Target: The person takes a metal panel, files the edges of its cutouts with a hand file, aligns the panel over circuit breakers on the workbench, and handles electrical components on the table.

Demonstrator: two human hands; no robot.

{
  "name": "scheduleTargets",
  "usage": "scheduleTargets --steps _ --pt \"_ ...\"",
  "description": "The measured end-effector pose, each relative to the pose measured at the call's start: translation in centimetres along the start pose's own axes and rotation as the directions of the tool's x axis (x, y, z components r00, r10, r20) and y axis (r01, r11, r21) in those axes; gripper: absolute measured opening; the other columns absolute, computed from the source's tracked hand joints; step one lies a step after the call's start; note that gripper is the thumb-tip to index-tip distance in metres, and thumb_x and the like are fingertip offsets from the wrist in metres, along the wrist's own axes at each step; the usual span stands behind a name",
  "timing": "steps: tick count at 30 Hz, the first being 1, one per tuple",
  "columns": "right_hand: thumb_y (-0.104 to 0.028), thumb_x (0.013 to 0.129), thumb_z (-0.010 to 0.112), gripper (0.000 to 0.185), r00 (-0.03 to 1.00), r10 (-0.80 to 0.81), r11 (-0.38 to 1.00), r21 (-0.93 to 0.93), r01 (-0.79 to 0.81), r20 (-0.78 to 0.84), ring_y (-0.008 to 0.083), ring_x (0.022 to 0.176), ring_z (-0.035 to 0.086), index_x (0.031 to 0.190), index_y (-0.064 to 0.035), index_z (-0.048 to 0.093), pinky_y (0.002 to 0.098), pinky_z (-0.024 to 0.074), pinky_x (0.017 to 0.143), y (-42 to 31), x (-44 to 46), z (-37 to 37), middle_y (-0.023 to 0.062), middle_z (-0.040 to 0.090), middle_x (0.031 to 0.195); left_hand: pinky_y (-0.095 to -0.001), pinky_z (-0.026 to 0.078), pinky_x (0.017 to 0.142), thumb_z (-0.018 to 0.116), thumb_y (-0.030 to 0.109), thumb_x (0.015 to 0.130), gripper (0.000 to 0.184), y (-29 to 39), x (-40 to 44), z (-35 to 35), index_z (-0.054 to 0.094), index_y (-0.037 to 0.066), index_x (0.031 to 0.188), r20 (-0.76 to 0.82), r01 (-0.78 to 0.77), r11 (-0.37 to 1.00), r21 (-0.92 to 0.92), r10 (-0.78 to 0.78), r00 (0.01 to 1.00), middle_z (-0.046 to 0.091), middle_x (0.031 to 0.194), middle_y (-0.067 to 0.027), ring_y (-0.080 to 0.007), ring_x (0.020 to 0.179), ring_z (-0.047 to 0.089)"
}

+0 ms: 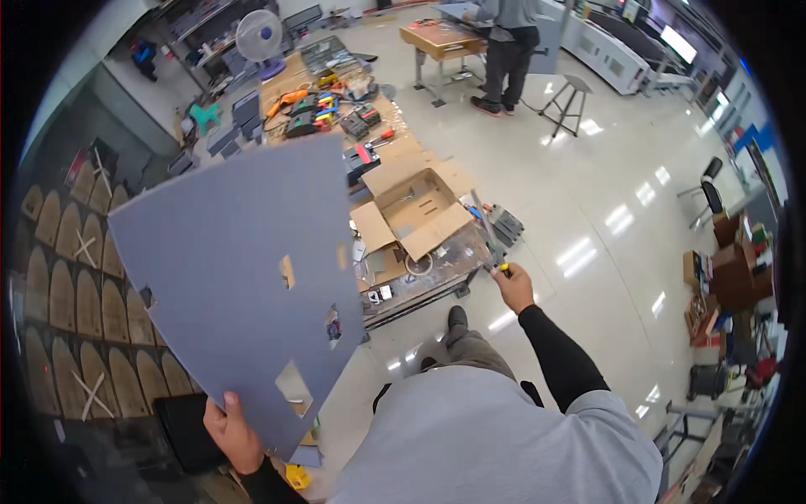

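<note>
My left hand (233, 433) grips the lower left edge of a large flat grey-blue panel (227, 244), thumb on the near face. The panel is held up at a tilt and has several cut-outs, through which the background shows. My right hand (514, 287) is closed round the yellow and black handle of a long, flat metal tool that looks like a file (487, 223). Its blade points up and away, past the corner of the workbench (449, 262). The tool and panel are apart.
An open cardboard box (424, 210) sits on the workbench, with a tape roll (419, 264) near it. Farther back lie power tools (311, 113) and a fan (259, 38). A person (506, 50) stands at another table (445, 40); a stool (567, 105) is nearby.
</note>
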State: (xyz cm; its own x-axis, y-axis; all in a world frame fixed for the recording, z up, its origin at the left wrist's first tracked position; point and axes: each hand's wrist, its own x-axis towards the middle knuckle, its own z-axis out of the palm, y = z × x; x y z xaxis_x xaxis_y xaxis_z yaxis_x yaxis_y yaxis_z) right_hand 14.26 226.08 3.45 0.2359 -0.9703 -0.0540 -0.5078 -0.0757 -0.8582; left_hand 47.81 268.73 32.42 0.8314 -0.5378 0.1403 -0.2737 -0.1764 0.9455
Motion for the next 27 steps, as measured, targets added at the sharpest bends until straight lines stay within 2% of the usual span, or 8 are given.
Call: scheduleTargets --steps 6,9,12,16,21,24,25,27 --pt "-0.017 0.088 0.070 0.020 0.991 -0.127 0.985 0.127 0.121 0.044 0.0138 0.070 0.056 0.092 0.0026 0.068 0.0319 0.0469 0.067 2.1 10.6 8.4 0.0027 0.062 0.074 -0.0291 0.047 0.080 0.055 0.033 0.111 0.043 3.5 -1.4 0.1 0.062 -0.008 0.121 -0.229 0.281 0.942 0.181 -0.238 0.944 0.068 0.102 -0.0082 -0.0118 0.091 0.058" --pt "-0.023 0.089 0.069 0.025 0.987 -0.122 0.992 -0.032 0.126 0.104 0.0273 0.075 0.066 0.096 0.0017 0.068 0.0402 0.0514 0.071 0.1 18.2 12.1 0.0151 0.069 0.079 -0.0306 0.050 0.083 0.054 0.035 0.111 0.045 4.4 -1.3 0.1 0.061 -0.009 0.122 -0.305 0.463 0.817 0.344 -0.369 0.878 0.068 0.108 -0.0107 -0.0144 0.093 0.061" --pt "-0.032 0.089 0.071 0.034 0.983 -0.123 0.959 -0.239 0.153 0.137 0.0427 0.090 0.070 0.103 -0.0007 0.068 0.0501 0.0540 0.079 -4.1 26.1 14.6 0.0269 0.071 0.091 -0.0371 0.045 0.063 0.059 0.044 0.107 0.048 5.6 -0.8 2.1 0.069 -0.003 0.108 -0.414 0.576 0.690 0.439 -0.413 0.811 0.061 0.076 -0.0101 -0.0172 0.069 0.050" --pt "-0.043 0.088 0.071 0.065 0.958 -0.212 0.926 -0.273 0.259 0.191 0.0449 0.100 0.071 0.138 -0.0016 0.059 0.0521 0.0555 0.088 -4.7 38.2 19.6 0.0296 0.073 0.105 -0.0356 0.041 0.061 0.061 0.047 0.106 0.055 5.1 0.3 4.7 0.065 -0.007 0.097 -0.478 0.635 0.549 0.544 -0.419 0.772 0.057 0.075 -0.0046 -0.0136 0.071 0.045" --pt "-0.046 0.083 0.076 0.056 0.824 0.079 0.934 -0.331 0.136 0.562 0.0444 0.102 0.071 0.109 0.0042 0.074 0.0495 0.0550 0.090 -3.0 47.4 24.4 0.0319 0.073 0.104 -0.0392 0.044 0.063 0.060 0.049 0.105 0.058 -0.9 -3.9 3.0 0.066 -0.008 0.099 -0.602 0.799 0.300 0.521 -0.535 0.593 0.060 0.074 -0.0075 -0.0175 0.069 0.048" --pt "-0.048 0.084 0.075 0.056 0.905 0.074 0.810 -0.555 0.190 0.418 0.0425 0.099 0.073 0.095 0.0067 0.076 0.0487 0.0555 0.089 -0.4 43.6 23.9 0.0321 0.073 0.101 -0.0418 0.047 0.068 0.063 0.047 0.105 0.057 -2.6 -6.2 3.8 0.066 -0.009 0.100 -0.661 0.829 0.260 0.495 -0.507 0.554 0.064 0.079 -0.0108 -0.0195 0.074 0.052" --pt "-0.050 0.085 0.074 0.060 0.876 0.117 0.858 -0.493 0.148 0.467 0.0425 0.100 0.073 0.101 0.0074 0.075 0.0482 0.0553 0.090 -1.2 42.7 22.5 0.0320 0.073 0.103 -0.0445 0.050 0.077 0.065 0.045 0.104 0.056 -0.3 -3.6 6.5 0.068 -0.011 0.106 -0.720 0.873 0.090 0.479 -0.529 0.449 0.070 0.091 -0.0172 -0.0222 0.082 0.057" --pt "-0.052 0.087 0.073 0.064 0.874 0.096 0.907 -0.403 0.121 0.477 0.0426 0.102 0.072 0.110 0.0073 0.074 0.0475 0.0550 0.091 -1.7 40.7 20.4 0.0320 0.072 0.107 -0.0447 0.051 0.080 0.065 0.045 0.104 0.057 -0.9 -5.0 5.8 0.068 -0.012 0.112 -0.700 0.910 0.178 0.374 -0.589 0.403 0.072 0.098 -0.0200 -0.0236 0.086 0.060"
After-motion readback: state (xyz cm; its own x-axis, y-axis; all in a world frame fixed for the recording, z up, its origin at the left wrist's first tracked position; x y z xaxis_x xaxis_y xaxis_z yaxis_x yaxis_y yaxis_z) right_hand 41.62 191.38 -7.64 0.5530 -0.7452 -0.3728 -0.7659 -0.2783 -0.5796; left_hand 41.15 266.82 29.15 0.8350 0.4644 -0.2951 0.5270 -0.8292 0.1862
